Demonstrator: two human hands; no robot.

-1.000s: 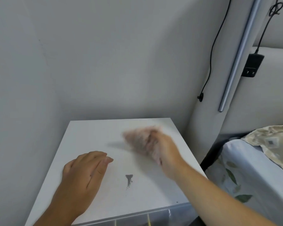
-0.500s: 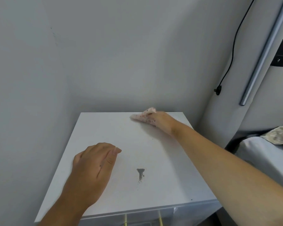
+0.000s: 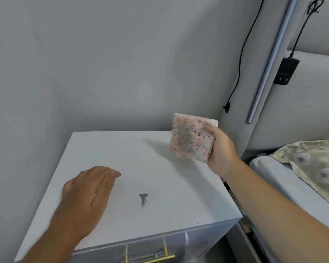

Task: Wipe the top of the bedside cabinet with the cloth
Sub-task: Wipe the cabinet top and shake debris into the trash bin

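Head view:
Cloth (image 3: 193, 138): folded into a thick speckled pad, held up off the cabinet (image 3: 160, 168) over its back right corner, face turned toward the camera.
Right hand (image 3: 219, 149): closed on the cloth's right edge, thumb across the front, fingers (image 3: 209, 128) wrapped behind; firm pinch, nothing else held.
Left hand (image 3: 85, 190): flat, palm down on the cabinet's front left, fingers together, holding nothing.
Stain (image 3: 143, 199): dark smear near the front middle of the top, well apart from the cloth, not yet wiped.
Handling: likely light, soft and limp; folds hold shape only while pinched, no risk of breaking.
Hold: best laid flat under a spread palm for pressing, rather than gripped by one edge.
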